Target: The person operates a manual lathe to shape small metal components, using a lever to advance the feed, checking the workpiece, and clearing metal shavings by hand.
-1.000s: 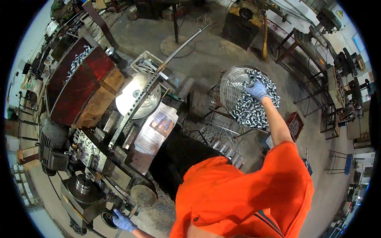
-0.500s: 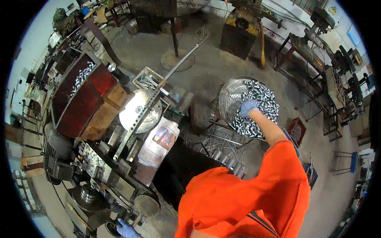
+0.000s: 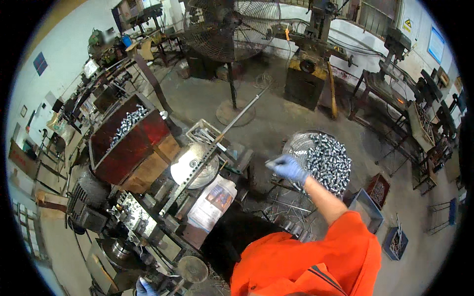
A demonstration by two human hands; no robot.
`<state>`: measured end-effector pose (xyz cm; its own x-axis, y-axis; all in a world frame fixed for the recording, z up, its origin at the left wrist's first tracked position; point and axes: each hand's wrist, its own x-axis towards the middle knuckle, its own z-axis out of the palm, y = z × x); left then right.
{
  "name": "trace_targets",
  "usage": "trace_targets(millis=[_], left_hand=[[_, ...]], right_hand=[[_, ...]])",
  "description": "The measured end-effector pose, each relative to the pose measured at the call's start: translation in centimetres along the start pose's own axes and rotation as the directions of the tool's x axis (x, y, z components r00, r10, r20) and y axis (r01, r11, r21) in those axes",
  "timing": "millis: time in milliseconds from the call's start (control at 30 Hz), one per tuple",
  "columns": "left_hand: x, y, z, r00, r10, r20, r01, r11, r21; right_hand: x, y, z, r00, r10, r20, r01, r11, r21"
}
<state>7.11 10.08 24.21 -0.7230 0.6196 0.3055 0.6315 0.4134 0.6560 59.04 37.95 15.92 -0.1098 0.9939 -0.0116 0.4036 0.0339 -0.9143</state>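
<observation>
Workshop floor [image 3: 291,118] of grey concrete spreads around me, with a big fan [image 3: 232,24] at twelve o'clock. At nine o'clock stands a red bin [image 3: 126,148] of metal parts. At three o'clock sits a wire basket [image 3: 296,145] heaped with shiny sleeves [image 3: 328,163]. My right hand [image 3: 288,167], blue-gloved, hangs at the basket's near rim, fingers pinched on something small. My left hand [image 3: 144,287] at seven o'clock is barely visible; its grip I cannot tell.
</observation>
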Motion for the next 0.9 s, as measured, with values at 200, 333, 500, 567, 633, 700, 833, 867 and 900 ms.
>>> trace_targets(millis=[200,333,500,567,633,700,833,867,900], left_hand=[[2.0,5.1,5.0,0.949,0.206,0.238,-0.088,0.9,-0.427],[-0.2,8.0,6.2,0.869,0.297,0.397,-0.044,0.843,-0.536],[-1.2,7.5,7.0,0.868,0.118,0.483,0.218,0.782,-0.583],[-1.0,7.9,7.4,0.853,0.129,0.505,0.226,0.781,-0.582],[-0.6,7.9,7.5,0.848,0.122,0.516,0.227,0.797,-0.56],[-0.5,7.6,6.7,0.843,0.114,0.526,0.216,0.823,-0.525],[-0.9,7.3,5.7,0.907,0.109,0.406,0.08,0.904,-0.421],[-1.4,7.0,5.7,0.898,0.112,0.425,0.093,0.897,-0.432],[-1.4,7.3,5.5,0.893,0.113,0.435,0.104,0.89,-0.444]], right_hand=[[-2.0,-14.3,16.3,0.595,-0.701,0.394,0.685,0.698,0.208],[-5.9,-20.4,23.0,0.327,-0.85,0.412,0.842,0.461,0.282],[-7.4,-20.3,24.9,0.346,-0.84,0.418,0.848,0.47,0.243],[-6.8,-19.4,25.3,0.319,-0.881,0.35,0.864,0.422,0.274],[-6.1,-19.1,25.6,0.272,-0.909,0.316,0.902,0.355,0.247],[-5.9,-20.5,24.6,0.239,-0.847,0.474,0.922,0.351,0.163],[-7.0,-22.7,23.7,0.164,-0.801,0.575,0.949,0.287,0.129],[-7.2,-22.5,23.9,0.131,-0.853,0.505,0.974,0.204,0.093],[-7.3,-22.5,24.0,0.084,-0.901,0.425,0.991,0.121,0.062]])
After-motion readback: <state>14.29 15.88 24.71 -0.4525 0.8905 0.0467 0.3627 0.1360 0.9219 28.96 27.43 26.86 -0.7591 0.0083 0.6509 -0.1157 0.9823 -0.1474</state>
